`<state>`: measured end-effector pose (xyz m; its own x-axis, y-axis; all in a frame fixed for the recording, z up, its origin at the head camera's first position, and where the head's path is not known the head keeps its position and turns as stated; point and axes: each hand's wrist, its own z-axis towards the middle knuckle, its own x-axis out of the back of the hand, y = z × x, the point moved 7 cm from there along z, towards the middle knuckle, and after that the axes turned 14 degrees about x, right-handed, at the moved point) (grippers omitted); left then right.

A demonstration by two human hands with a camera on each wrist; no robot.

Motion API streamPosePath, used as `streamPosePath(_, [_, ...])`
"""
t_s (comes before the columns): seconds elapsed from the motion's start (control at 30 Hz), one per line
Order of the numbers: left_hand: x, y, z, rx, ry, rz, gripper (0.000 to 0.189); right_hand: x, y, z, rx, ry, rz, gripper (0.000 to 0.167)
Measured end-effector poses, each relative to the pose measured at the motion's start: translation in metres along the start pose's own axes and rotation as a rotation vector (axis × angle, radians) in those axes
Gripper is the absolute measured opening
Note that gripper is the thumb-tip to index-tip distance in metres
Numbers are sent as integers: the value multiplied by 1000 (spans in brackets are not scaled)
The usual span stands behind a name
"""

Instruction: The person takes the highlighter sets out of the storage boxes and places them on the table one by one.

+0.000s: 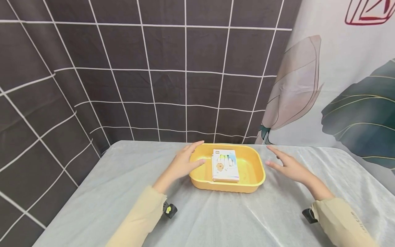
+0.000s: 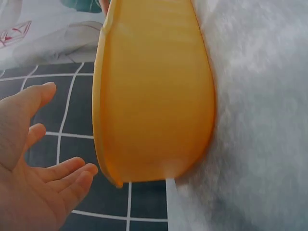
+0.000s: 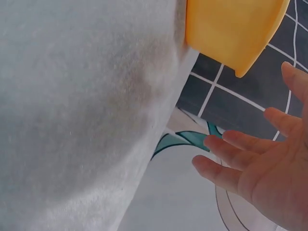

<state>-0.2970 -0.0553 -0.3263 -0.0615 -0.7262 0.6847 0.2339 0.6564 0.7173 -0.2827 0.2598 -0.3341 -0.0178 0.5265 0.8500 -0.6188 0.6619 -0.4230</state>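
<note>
YELLOW TUB W/ BOXED SET, BTWN TWO BARE HANDS

Tub [image 1: 226,187]: qty 1, yellow, rounded corners, flared rim. Stands upright just below & R of ctr, head view. No hand contact seen; in L wrist view clear of the fingers, in R wrist view well apart.

Box [image 1: 225,165]: qty 1, white, printed w/ coloured pieces & a brown flower shape. Lies face up inside tub, mid-width, near end by the front wall. Flat or propped: can't tell.

L hand [image 1: 182,164]: at tub's left end, head view; thumb & fingers apart, nothing held. Thumb overlaps rim in that view.

R hand [image 1: 290,168]: just off tub's right end; fingers spread, nothing held.

Handling note (judgement): hands look set for the two ends. Best bring both in evenly, thumbs over rim, fingers under flare, then take weight together; a one-sided push would likely skid tub on cloth & slide box. Keep tub level; R hand has the wider gap to close.

Cloth [image 1: 123,192]: pale grey, soft, creased, lower half of frame.

Sleeves [image 1: 139,216]: beige, lower edge; black wrist units [image 1: 170,209] alongside.

Backdrop [image 1: 166,85]: dark, white grid, upper left to ctr; leaf-print sheet [image 1: 364,109], upper right.
</note>
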Motion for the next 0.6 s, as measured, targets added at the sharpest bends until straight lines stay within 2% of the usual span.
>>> streamPosePath(0.2, [-10,7,2,-14,-40,-23,61,-4,3,1,-33,-15,52,62])
streamPosePath(0.37, [-19,11,4,-24,-76,-43,62,-9,3,3,-34,-21,136,61])
streamPosePath(0.6, [-32,10,8,23,-148,-17,68,-14,0,5,-37,-17,209,61])
